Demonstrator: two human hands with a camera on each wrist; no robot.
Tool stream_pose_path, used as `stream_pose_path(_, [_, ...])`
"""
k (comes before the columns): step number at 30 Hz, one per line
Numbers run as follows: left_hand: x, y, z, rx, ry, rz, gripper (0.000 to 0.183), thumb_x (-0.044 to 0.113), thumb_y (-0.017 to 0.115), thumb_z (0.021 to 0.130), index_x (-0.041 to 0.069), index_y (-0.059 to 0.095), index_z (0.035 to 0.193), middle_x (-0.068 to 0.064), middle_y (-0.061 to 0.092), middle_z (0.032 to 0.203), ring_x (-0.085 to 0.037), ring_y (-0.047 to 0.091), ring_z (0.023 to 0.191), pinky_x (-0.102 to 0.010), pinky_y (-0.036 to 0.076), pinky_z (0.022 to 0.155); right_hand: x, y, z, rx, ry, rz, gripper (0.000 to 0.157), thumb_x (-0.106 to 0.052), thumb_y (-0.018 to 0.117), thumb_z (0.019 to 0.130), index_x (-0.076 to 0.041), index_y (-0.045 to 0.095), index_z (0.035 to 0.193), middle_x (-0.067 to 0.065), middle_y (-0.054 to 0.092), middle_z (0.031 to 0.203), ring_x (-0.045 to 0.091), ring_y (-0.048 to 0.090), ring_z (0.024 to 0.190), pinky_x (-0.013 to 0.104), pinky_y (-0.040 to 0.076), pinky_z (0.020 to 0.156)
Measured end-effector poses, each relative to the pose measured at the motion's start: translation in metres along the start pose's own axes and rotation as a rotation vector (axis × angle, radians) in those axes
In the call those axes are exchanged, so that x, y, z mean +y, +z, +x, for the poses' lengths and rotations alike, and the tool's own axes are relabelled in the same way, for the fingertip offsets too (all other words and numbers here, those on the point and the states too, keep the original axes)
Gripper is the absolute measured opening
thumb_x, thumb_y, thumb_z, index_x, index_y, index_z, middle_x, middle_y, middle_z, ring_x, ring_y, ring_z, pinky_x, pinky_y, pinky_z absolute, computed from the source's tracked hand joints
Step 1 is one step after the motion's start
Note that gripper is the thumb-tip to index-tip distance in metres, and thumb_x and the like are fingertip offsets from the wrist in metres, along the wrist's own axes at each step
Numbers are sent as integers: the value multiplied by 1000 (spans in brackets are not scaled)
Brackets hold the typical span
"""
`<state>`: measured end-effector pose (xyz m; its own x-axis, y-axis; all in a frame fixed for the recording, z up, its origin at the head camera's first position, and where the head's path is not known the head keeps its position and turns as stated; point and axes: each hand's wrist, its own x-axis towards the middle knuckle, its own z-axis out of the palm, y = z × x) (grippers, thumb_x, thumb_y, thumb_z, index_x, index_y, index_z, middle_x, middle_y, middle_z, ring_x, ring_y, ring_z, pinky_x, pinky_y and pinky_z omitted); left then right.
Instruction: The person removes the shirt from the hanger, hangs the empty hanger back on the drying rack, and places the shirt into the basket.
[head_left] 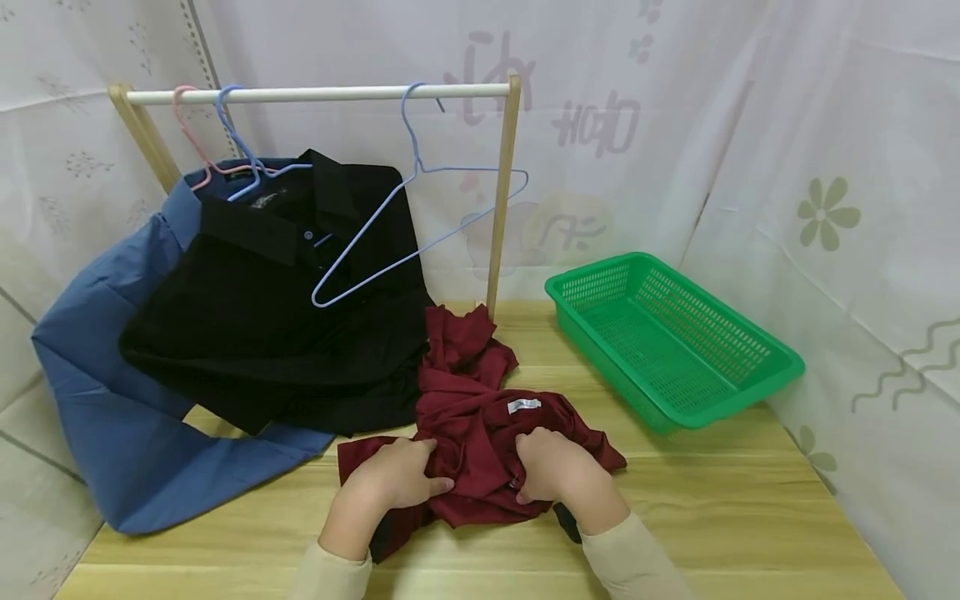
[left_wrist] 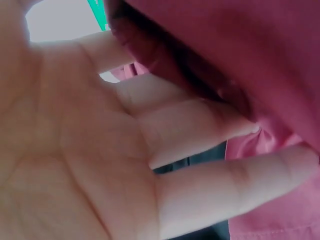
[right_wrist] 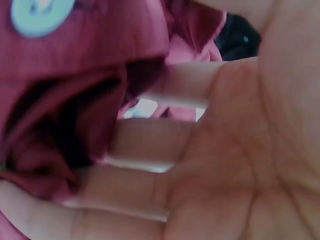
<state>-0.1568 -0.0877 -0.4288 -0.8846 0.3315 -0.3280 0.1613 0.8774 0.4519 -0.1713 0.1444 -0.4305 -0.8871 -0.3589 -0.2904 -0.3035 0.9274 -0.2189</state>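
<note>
Narrow gap between red garment [head_left: 476,412] and green basket [head_left: 660,342]

Maroon garment [head_left: 472,417], black shirt [head_left: 270,333], blue garment [head_left: 123,433], green basket [head_left: 648,337], white flower-printed curtain [head_left: 750,167]

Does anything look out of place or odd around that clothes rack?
Mainly the bare blue hanger: it hangs askew from the white rail, one end well below the other. The dark red shirt also lies crumpled on the table rather than hanging. I see nothing spilled or damaged.
</note>
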Motion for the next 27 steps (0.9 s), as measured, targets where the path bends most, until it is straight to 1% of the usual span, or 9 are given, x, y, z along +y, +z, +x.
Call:
stream_pose_path(5, [5, 5, 1, -5, -12, 54, 76, 45, 77, 82, 2, 51, 138, -17, 68, 115, -29, 68, 99, -43, 55, 84, -6, 12, -3, 70, -31, -144, 47, -22, 88, 68, 3, 66, 102, 23, 69, 106, 47, 63, 107, 57, 54, 85])
stream_pose_path(7, [6, 5, 3, 10, -20, 72, 84, 46, 81, 77, 1, 47, 140, -18, 67, 115, -31, 68, 99, -43, 55, 84, -7, 13, -4, 91, -32, -167, 50, -21, 88, 69, 5, 65, 105, 28, 67, 111, 48, 64, 105, 58, 54, 84])
stream_pose_path(10, [7, 2, 9, 64, -26, 100, 97, 43, 88, 69, -2, 41, 142, -19, 66, 117, -33, 67, 100, -44, 55, 85, -6, 10, -5, 83, -11, -133, 63, -21, 88, 70, 9, 60, 117, 31, 61, 113, 41, 68, 88, 48, 58, 76])
stream_pose_path(12, [8, 0, 15, 111, -34, 143, 106, 40, 91, 64, -1, 36, 144, -18, 67, 113, -33, 67, 95, -43, 56, 81, -4, 5, -5, 57, 11, -80, 81, -21, 88, 70, 11, 48, 133, 31, 58, 115, 30, 66, 76, 39, 57, 68])
stream_pose_path(14, [11, -2, 24, 146, -51, 199, 110, 38, 92, 62, 1, 33, 148, -16, 69, 106, -31, 67, 86, -40, 56, 75, -1, 0, -3, 19, 42, -6, 101, -20, 88, 71, 8, 29, 148, 27, 61, 105, 24, 62, 66, 33, 53, 60])
stream_pose_path(17, [16, -2, 36, 161, -86, 300, 114, 34, 92, 63, 6, 29, 153, -11, 71, 92, -27, 65, 72, -37, 54, 66, 3, -6, 3, 2, 57, 52, 121, -21, 90, 69, 4, 8, 155, 26, 63, 106, 20, 59, 59, 30, 48, 55])
stream_pose_path(19, [20, -1, 43, 153, -108, 355, 107, 31, 89, 67, 8, 31, 154, -10, 71, 94, -26, 64, 72, -37, 54, 65, 6, -6, 9, 4, 65, 61, 126, -23, 91, 67, 4, 5, 155, 27, 62, 110, 22, 61, 63, 31, 50, 58])
stream_pose_path(22, [25, 2, 50, 151, -122, 411, 81, 27, 84, 74, 9, 48, 144, -10, 71, 98, -28, 67, 78, -39, 56, 66, 11, -6, 18, 21, 82, 52, 132, -27, 94, 62, 7, 5, 154, 32, 51, 132, 26, 64, 80, 36, 54, 69])
stream_pose_path(27, [29, 6, 51, 159, -94, 445, 47, 25, 78, 80, 10, 64, 122, -11, 71, 97, -31, 68, 82, -39, 57, 65, 16, -7, 29, -2, 122, 54, 138, -27, 95, 60, 5, 0, 155, 30, 54, 132, 28, 64, 91, 39, 55, 75])
